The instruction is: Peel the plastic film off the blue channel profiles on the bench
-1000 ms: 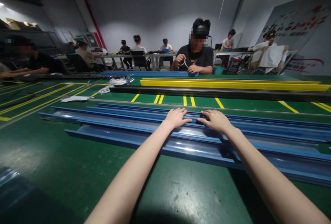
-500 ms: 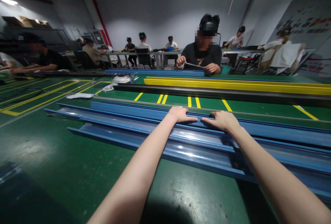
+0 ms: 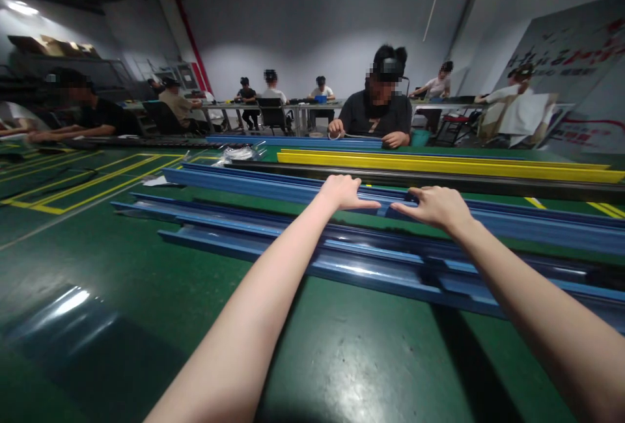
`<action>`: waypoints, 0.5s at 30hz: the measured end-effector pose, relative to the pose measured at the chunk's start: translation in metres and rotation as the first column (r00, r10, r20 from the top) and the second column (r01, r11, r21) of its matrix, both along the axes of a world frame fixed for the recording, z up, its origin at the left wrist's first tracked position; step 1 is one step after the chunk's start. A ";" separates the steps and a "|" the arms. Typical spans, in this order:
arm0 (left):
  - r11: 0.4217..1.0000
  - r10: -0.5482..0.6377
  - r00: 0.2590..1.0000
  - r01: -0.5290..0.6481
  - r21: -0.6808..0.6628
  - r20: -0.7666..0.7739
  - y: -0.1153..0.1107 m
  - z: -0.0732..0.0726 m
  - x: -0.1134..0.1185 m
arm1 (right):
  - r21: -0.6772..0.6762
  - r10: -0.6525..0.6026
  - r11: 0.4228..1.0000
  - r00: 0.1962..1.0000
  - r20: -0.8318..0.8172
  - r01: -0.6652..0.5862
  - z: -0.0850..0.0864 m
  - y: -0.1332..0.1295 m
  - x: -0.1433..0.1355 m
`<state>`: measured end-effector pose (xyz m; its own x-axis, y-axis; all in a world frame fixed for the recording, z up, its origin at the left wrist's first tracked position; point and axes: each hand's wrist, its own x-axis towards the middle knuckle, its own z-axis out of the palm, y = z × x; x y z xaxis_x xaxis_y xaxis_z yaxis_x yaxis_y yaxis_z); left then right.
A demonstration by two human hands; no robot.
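A long blue channel-shaped strip [image 3: 244,183] is held by both hands, raised above the green table. My left hand [image 3: 344,192] is closed over its far edge, with the thumb along the near side. To its right, my right hand [image 3: 437,204] grips the same strip, its thumb pointing toward the left one. The hidden fingers bend over the back edge. Nearer to me lie two more blue strips, a middle one [image 3: 195,214] and a front one [image 3: 219,245], with glossy, clear-looking surfaces inside. My forearms cross over both.
Beyond the held strip lie a black strip [image 3: 439,179] and a yellow strip [image 3: 439,163]. A clear plastic bundle [image 3: 244,152] and white paper [image 3: 155,181] lie at left. Across the table sits a person [image 3: 375,114] handling a thin item. A shiny patch [image 3: 73,325] shows at lower left.
The rear blue strip has risen and moved away from me in both hands, widening its gap from the other two. It now covers most of the yellow tape marks behind it.
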<state>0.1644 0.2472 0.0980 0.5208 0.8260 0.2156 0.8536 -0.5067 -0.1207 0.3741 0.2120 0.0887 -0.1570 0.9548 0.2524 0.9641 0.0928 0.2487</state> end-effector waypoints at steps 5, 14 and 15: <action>0.999 -0.015 1.000 0.014 0.045 0.026 -0.038 0.012 -0.002 | 0.030 0.015 0.999 0.998 0.061 -0.017 0.027 -0.044 -0.004; 0.997 -0.051 0.996 0.046 0.064 0.075 -0.124 -0.004 -0.016 | 0.031 0.025 0.999 0.995 0.093 -0.028 0.024 -0.136 -0.016; 0.997 -0.049 0.996 0.045 0.060 0.072 -0.132 -0.007 -0.017 | 0.031 0.025 0.999 0.996 0.090 -0.028 0.021 -0.144 -0.017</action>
<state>0.1472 0.1153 0.0906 0.5395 0.7860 0.3020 0.8368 -0.5402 -0.0891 0.3567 0.0679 0.1094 -0.2057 0.9414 0.2672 0.9353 0.1088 0.3368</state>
